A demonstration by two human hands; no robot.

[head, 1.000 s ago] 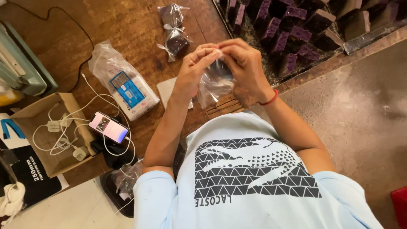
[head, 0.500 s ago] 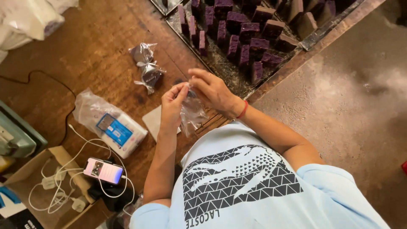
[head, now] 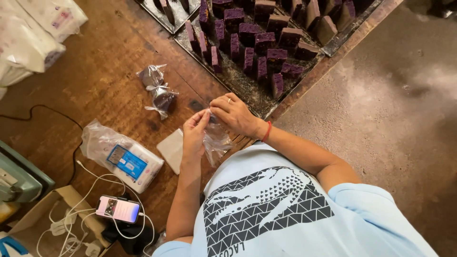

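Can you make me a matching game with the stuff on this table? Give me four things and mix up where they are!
Things:
1. clear plastic bag
2. purple cake slices
3. phone
4. two wrapped pieces

Places:
A. standing in rows on the dark metal tray
B. lying on the wooden table, between the tray and the packet with a blue label
C. pinched at its top by the left hand and the right hand
D. near the bottom edge, among white cables, screen lit

Pairs: 1-C, 2-A, 3-D, 4-B

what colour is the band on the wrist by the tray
Red, a thin band on the right hand's wrist, clearest in the head view.
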